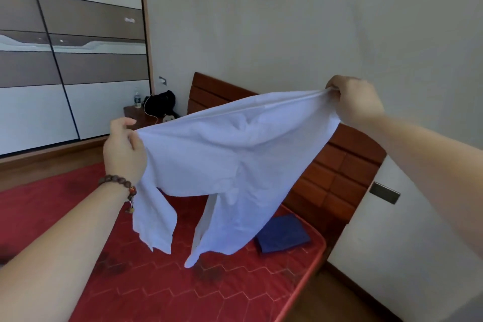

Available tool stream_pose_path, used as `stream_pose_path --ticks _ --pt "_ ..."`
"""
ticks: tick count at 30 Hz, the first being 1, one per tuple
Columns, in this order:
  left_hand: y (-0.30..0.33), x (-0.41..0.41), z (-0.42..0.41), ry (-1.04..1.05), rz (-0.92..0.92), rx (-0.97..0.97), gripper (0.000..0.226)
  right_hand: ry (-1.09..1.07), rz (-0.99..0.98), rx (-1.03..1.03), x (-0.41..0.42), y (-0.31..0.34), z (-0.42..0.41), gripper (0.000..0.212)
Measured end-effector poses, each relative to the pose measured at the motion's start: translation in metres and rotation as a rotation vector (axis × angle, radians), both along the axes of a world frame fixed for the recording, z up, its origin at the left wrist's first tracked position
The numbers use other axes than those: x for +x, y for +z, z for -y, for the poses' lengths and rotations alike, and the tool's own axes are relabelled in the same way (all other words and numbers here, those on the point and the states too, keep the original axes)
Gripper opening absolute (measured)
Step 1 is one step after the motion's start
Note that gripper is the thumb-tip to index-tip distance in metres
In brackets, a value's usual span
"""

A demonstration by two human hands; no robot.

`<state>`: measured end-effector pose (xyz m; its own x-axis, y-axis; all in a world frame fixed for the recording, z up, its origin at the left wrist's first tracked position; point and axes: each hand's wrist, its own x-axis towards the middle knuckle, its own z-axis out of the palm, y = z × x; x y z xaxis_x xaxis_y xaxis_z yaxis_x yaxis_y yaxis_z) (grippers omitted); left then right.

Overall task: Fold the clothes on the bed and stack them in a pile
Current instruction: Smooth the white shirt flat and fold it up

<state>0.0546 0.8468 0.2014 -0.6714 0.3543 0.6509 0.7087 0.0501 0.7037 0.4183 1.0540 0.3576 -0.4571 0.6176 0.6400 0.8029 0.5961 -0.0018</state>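
Left hand (122, 150) and right hand (351, 98) each pinch a corner of the white shirt (230, 165), stretched taut in the air above the red bed (183, 282), hem ends dangling just off it. Risk: a pinch slips and the shirt drops crumpled, or lands skewed so folds misalign. No containers seen; folded blue garment (283, 234) lies on the bed near the headboard (337, 165), starting the pile.

one white shirt (230, 165), one folded blue garment (283, 234)
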Motion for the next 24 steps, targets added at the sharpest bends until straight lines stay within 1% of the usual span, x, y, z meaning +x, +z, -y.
stream_pose_path --ticks 3,6,8,11,13,15,19,22,24 --pt "-0.013 0.019 0.027 0.077 -0.121 -0.054 0.021 0.029 -0.038 0.074 0.008 -0.018 0.012 0.022" --pt "-0.035 0.042 0.06 0.081 -0.164 -0.162 0.053 0.112 -0.135 0.157 0.027 -0.041 0.027 0.025" --pt "-0.05 0.061 0.082 0.1 -0.15 -0.244 0.06 0.159 -0.138 0.191 0.041 -0.059 0.039 0.031" --pt "-0.069 0.089 0.115 0.128 -0.12 -0.319 0.062 0.175 -0.1 0.232 0.058 -0.084 0.052 0.047" --pt "-0.077 0.105 0.136 0.139 -0.137 -0.354 0.059 0.168 -0.088 0.27 0.064 -0.096 0.057 0.053" --pt "-0.083 0.115 0.155 0.125 -0.151 -0.364 0.058 0.177 -0.076 0.295 0.063 -0.1 0.06 0.052" --pt "-0.094 0.111 0.177 0.101 -0.184 -0.417 0.062 0.187 -0.019 0.262 0.041 -0.104 0.055 0.051" --pt "-0.113 0.093 0.176 0.124 -0.195 -0.573 0.074 0.203 0.076 0.215 0.011 -0.117 0.039 0.049" --pt "-0.138 0.081 0.172 0.15 -0.19 -0.698 0.075 0.214 0.171 0.174 -0.014 -0.139 0.024 0.048"
